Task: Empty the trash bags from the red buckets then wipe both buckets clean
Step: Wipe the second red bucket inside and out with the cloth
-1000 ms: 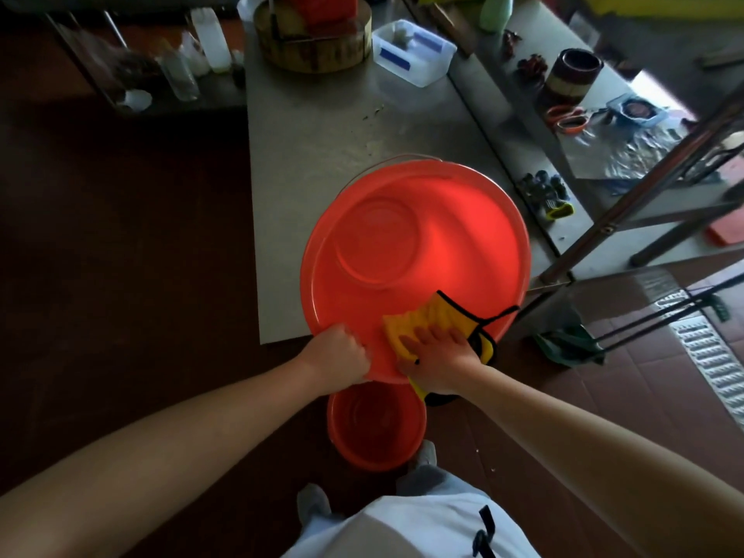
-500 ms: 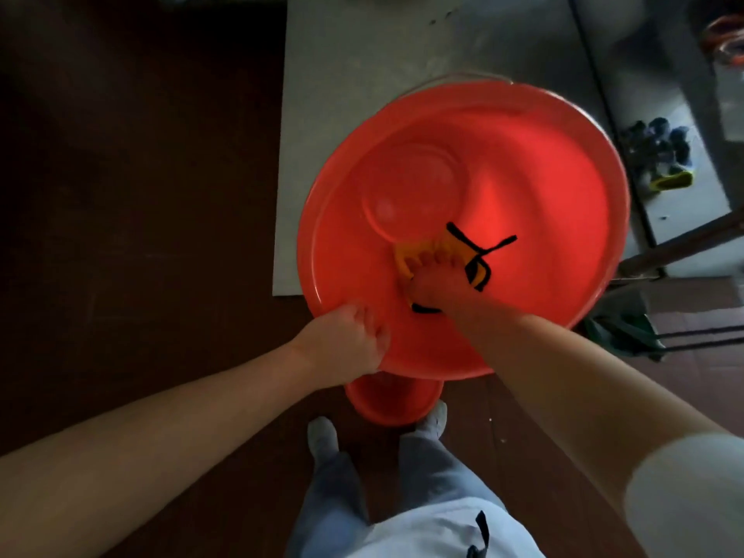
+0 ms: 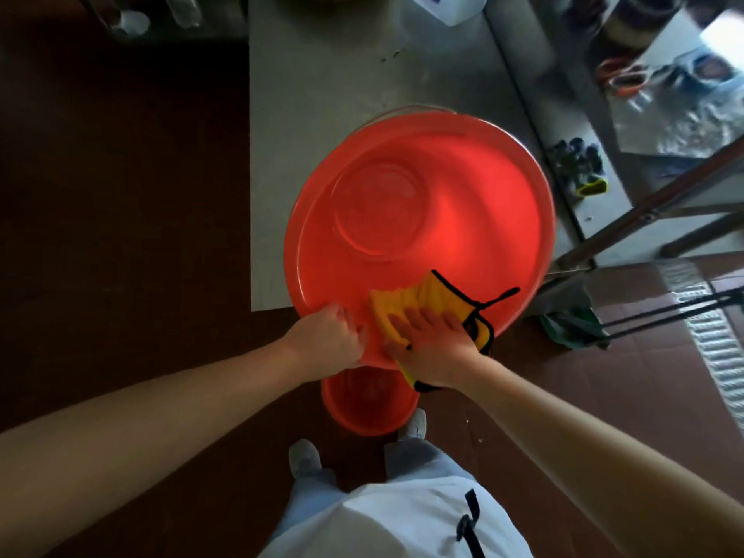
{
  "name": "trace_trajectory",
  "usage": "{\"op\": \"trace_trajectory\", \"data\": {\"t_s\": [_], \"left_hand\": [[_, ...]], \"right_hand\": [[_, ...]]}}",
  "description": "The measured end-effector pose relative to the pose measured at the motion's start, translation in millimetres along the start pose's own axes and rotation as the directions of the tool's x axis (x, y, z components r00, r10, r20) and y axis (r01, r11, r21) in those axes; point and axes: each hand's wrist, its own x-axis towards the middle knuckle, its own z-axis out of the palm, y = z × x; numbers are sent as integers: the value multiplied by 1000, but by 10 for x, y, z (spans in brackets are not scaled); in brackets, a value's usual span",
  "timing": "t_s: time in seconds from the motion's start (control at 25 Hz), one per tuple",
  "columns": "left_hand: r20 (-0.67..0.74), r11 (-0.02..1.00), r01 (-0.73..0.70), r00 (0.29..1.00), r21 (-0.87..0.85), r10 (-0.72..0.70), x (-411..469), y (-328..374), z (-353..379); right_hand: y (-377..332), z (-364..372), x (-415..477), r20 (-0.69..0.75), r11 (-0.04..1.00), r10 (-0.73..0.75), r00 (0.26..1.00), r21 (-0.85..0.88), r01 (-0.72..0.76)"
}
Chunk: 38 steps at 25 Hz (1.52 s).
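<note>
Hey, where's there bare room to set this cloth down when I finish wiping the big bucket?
The table is bare between the far rim of the big bucket and the box. The shelf to the right is crowded with clips, scissors and foil.

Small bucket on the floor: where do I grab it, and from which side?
Take the small bucket by its near rim, the arc toward the shoes, probably coming down from above. It stands upright with its mouth open, and its far part is hidden under the big bucket, whose rim the left hand grips. No handle shows on it.
</note>
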Motion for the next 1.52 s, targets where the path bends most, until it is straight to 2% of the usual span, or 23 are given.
{"op": "trace_trajectory", "data": {"t_s": [0.12, 0.2, 0.4, 0.56, 0.72, 0.88, 1.0, 1.12, 1.24, 1.4, 1.44, 1.52], "left_hand": [[-12, 999, -10, 1000, 37, 10, 1, 7, 23], [8, 1000, -9, 1000, 20, 9, 11, 20, 81], [5, 999, -16, 1000, -28, 16, 19, 29, 157], [-19, 999, 23, 1000, 27, -22, 55, 151, 179], [-15, 999, 27, 1000, 41, -26, 133, 203, 206], [10, 995, 49, 999, 82, -49, 62, 120, 100], [87, 998, -10, 996, 69, 4, 38, 67, 35], [99, 995, -30, 995, 92, 21, -24, -87, -41], [125, 992, -4, 992, 130, -12, -118, -250, -70], [203, 991, -4, 979, 135, -24, -366, -593, -186], [177, 986, 3, 984, 165, -33, -454, -715, -269], [27, 950, 87, 995, 301, -100, -622, -873, -401]], "right_hand": [[7, 78, -214, -17, 999, 15, 1000, 37, -14], [13, 80, -113, 20, 999, 27, 999, 34, -28], [38, 32, 609, 20, 1000, 17, 1000, -25, -16], [159, -17, 1284, -18, 996, 22, 1000, -89, -24], [188, -38, 1585, 59, 995, 65, 996, -77, -61], [119, -71, 1252, 74, 998, 45, 996, -43, -41], [61, -17, 750, 67, 1000, -17, 998, 7, 16], [90, -57, 275, 97, 998, -57, 994, 35, 54], [189, -113, -29, 120, 985, -130, 984, -99, 142], [335, -215, -186, -47, 910, -184, 982, -387, 152], [339, -251, -180, -64, 890, -193, 979, -432, 147], [273, -284, -150, -80, 863, -215, 973, -482, 151]]}}
